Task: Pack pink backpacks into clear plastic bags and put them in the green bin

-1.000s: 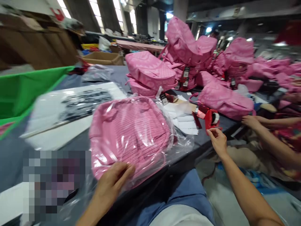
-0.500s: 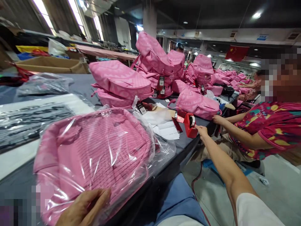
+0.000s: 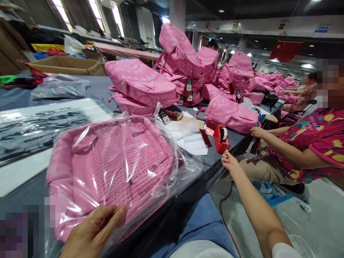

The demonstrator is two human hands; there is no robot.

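My left hand (image 3: 92,233) lies at the near edge of the bench (image 3: 113,87), fingers loosely curled and pressing on the clear plastic bag (image 3: 185,168) that wraps a pink backpack (image 3: 113,168); thumb and fingers seem to gather a fold of the film, though I cannot tell whether they really pinch it. The backpack lies flat just beyond that hand, its long axis running from the near left edge of the bench away toward the far right, and its ribbed, quilted fabric shows through the glossy, wrinkled film. The loose mouth of the bag spills out past the backpack's right end, toward the bench's right edge. My right hand (image 3: 228,161) is stretched out well to the right, off that edge, fingers drawn together just below a red tape dispenser (image 3: 220,138) that stands at the edge; it looks to be pinching something thin there, but that is too small to make out. So the left hand is by far the nearer to the backpack, and the right is the one at the dispenser. Between the two lie white paper sheets (image 3: 192,141). Farther back a heap of soft, unwrapped pink backpacks (image 3: 185,61) with hang tags covers the bench. Another person's hand (image 3: 256,132) rests on one of them beyond the dispenser.
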